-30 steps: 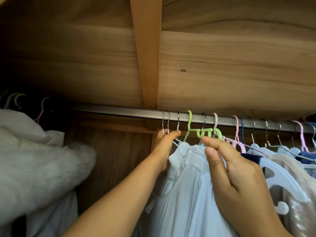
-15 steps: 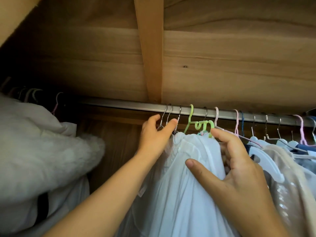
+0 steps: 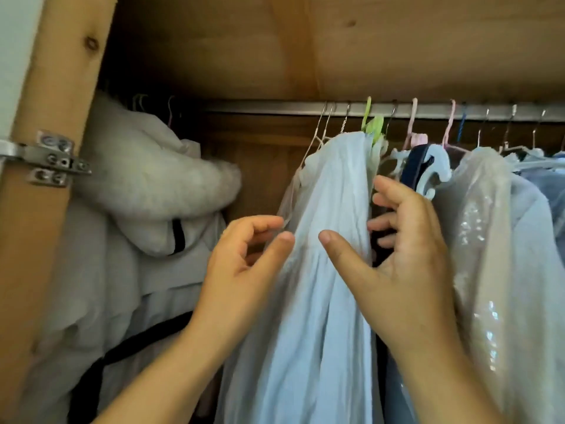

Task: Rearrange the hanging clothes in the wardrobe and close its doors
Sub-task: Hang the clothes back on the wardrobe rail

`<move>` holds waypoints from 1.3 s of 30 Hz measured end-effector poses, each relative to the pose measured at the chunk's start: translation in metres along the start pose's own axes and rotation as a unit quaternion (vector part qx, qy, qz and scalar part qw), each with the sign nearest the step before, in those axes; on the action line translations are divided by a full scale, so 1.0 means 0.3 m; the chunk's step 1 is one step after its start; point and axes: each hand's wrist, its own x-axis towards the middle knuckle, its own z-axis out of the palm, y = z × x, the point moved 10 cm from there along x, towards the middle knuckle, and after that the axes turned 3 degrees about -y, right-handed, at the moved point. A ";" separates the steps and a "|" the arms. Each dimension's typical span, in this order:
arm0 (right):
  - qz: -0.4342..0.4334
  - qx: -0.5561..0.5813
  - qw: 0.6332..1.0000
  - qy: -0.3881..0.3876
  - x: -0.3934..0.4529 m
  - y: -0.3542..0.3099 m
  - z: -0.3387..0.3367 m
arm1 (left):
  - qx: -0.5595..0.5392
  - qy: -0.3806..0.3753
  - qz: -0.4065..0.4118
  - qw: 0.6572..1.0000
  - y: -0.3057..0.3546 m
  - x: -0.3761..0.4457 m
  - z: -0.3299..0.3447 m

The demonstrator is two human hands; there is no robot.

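A pale blue-white garment (image 3: 330, 209) hangs from the metal rail (image 3: 428, 109) on wire hangers, next to a green hanger (image 3: 371, 123). My left hand (image 3: 244, 264) is at the garment's left edge, fingers curled apart, thumb touching the cloth. My right hand (image 3: 397, 252) is at its right edge, thumb in front of the fabric and fingers reaching behind it; neither hand clearly grips anything. To the right hang a navy garment (image 3: 414, 166) on a white hanger and a shiny sequined piece (image 3: 483, 228).
A fluffy white coat (image 3: 146, 191) with black trim hangs at the left. The wardrobe's wooden frame post (image 3: 52, 209) with a metal hinge (image 3: 52, 160) stands at far left. A gap on the rail separates the coat from the clothes in the middle.
Both hands have dropped from the hanger hooks down to the sides of the pale garment. The view has tilted down and left, which brings the frame post and hinge into sight.
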 end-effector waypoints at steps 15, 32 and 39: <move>0.016 0.279 0.933 -0.229 -0.713 -0.475 0.217 | 0.398 -0.037 -0.190 0.897 0.231 -0.872 -0.564; -0.175 0.591 0.614 -0.493 -1.574 -1.851 0.155 | 0.609 0.293 -0.471 0.566 1.145 -2.139 -1.338; -0.260 0.625 0.471 -0.566 -1.835 -2.317 -0.035 | 0.585 0.423 -0.515 0.461 1.474 -2.511 -1.393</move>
